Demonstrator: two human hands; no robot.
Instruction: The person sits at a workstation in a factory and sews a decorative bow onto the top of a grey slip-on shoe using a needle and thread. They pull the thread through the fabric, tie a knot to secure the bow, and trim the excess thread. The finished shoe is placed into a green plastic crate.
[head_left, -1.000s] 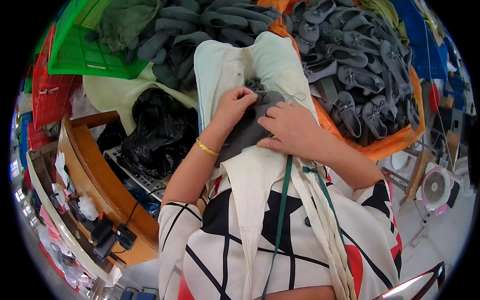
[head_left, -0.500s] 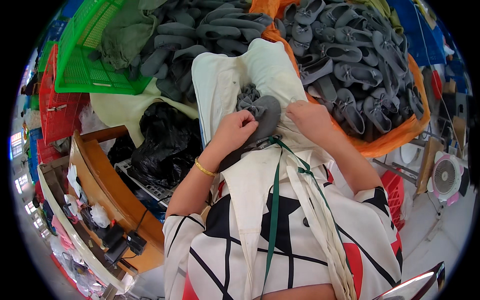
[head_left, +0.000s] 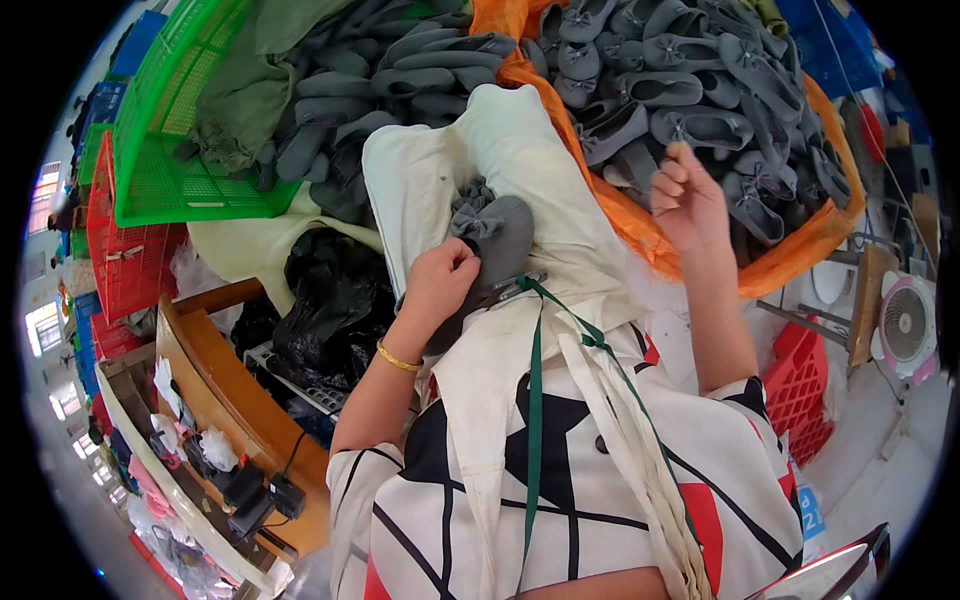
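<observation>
Gray shoe (head_left: 513,232), bow (head_left: 474,222) on; completion unclear.
We see the left hand (head_left: 443,280) pinching it; right hand (head_left: 690,198) clenched, on what we cannot tell.

Bright, even light in here, shadows soft. Windows (head_left: 43,328) at far left blown out, so some daylight from there. Black plastic bag (head_left: 335,335) glints, folds sink to black. Grey fabric shoe (head_left: 508,228) mid-view: reasonably sharp. Wooden desk (head_left: 238,405) bows, fisheye. Rim softens, corners black. Glare on glossy dark-rimmed object (head_left: 828,577), lower right.
</observation>
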